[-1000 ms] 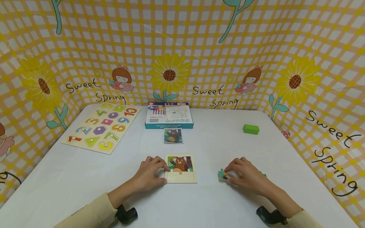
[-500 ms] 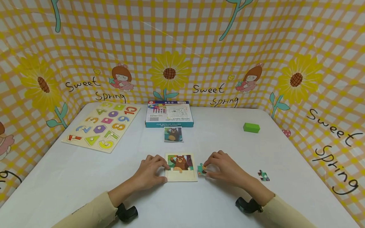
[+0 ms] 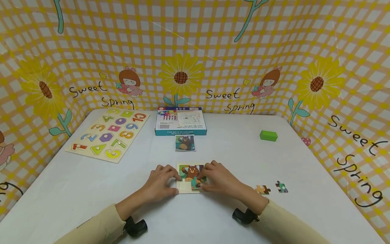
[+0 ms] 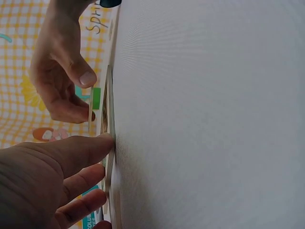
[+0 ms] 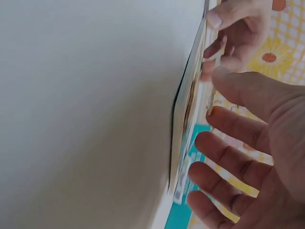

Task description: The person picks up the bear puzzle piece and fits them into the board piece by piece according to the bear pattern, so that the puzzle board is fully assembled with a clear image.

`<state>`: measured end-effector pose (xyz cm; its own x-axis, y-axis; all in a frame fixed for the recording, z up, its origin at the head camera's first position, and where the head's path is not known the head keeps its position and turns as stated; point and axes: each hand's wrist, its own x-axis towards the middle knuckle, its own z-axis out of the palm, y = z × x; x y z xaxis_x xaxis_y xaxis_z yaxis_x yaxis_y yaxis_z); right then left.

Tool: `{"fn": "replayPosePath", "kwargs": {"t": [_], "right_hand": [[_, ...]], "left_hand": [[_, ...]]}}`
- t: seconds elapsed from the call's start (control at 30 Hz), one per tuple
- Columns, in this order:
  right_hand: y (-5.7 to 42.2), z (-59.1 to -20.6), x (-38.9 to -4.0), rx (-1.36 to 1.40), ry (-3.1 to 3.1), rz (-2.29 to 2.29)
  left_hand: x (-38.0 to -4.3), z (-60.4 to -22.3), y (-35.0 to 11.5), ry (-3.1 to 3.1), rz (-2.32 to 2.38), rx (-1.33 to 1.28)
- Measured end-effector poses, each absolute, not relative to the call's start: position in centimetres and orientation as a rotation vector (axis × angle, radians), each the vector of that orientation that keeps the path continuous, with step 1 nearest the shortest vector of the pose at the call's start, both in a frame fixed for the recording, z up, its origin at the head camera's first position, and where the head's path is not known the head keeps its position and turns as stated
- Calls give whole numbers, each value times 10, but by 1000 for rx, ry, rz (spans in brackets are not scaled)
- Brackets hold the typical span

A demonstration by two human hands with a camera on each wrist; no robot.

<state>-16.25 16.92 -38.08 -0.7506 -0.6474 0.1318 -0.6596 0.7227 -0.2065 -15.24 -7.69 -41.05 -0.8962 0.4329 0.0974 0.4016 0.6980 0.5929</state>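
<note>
A wooden bear puzzle board point(image 3: 184, 188) lies on the table, its upper picture filled in and its lower strip partly bare. My left hand point(image 3: 159, 183) holds the board's left side, with the thumb at the near corner and a fingertip higher up. Between right thumb and index finger, my right hand point(image 3: 220, 179) pinches a teal and brown puzzle piece point(image 3: 195, 184) over the lower right of the board. In the left wrist view that piece point(image 4: 91, 107) is seen edge-on, raised a little off the board. The right hand's other fingers are spread loosely in the right wrist view.
Two loose puzzle pieces, one tan and brown point(image 3: 263, 189) and one teal point(image 3: 282, 187), lie to the right. Behind the board are a bear picture card point(image 3: 184, 143) and a flat box point(image 3: 181, 122). A number board point(image 3: 105, 137) is at left, a green block point(image 3: 268, 136) at right.
My right hand has carried the puzzle piece left from the right side of the table to over the board, uncovering the two loose pieces. The left hand has stayed at the board.
</note>
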Motion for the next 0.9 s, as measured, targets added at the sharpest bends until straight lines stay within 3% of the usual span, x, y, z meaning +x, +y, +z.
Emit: {"fn": "replayPosePath", "kwargs": {"t": [0.9], "right_hand": [[134, -384, -168, 1219, -2829, 314]], "left_hand": [[-153, -408, -77, 2841, 974, 705]]}}
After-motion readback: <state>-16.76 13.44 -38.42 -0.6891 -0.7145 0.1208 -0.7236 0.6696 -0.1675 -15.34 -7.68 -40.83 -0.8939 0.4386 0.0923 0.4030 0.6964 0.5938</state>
